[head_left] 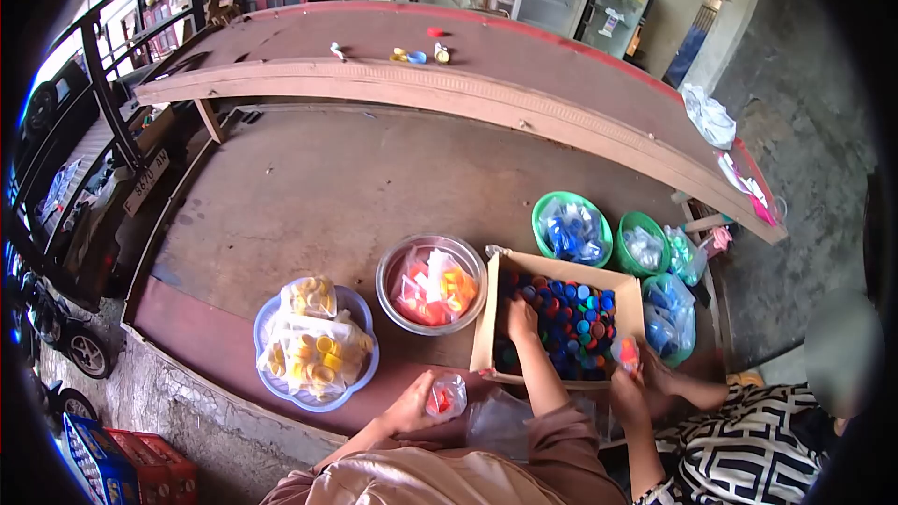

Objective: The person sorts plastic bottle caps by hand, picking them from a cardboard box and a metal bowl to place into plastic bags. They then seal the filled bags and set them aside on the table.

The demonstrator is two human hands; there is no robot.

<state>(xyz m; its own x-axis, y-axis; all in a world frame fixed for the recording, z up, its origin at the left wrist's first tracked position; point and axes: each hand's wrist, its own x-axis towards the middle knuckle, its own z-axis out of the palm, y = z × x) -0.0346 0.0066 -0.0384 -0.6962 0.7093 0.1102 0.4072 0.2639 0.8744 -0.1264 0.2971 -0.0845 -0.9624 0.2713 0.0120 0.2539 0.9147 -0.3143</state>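
A: Where are the caps?

B: Most of the bottle caps [585,325] lie loose in the cardboard box [484,344], which sits on the worktop [299,178] just right of the metal bowl [385,286]. Blue shows most, with some red and green.

A: And the hands?

B: The left hand [410,405] has its fingers curled round a clear bag [449,391] with something red inside, near the worktop's front edge. The right hand [521,320] reaches into the box at its left side; I can't tell whether it pinches a cap, as the fingertips are hidden.

A: How would a cap handle?

B: Light and stiff, I'd judge, and hard to break. Smooth plastic could slip, so the side wall looks best, between thumb and finger.

A: The bag?

B: Thin and limp, probably slippery, and it may crumple under a squeeze. I'd hold it loosely near its mouth, with the weight hanging below.

A: Whose hand is by the box's right wall?

B: Another person's hand [629,393], raised.
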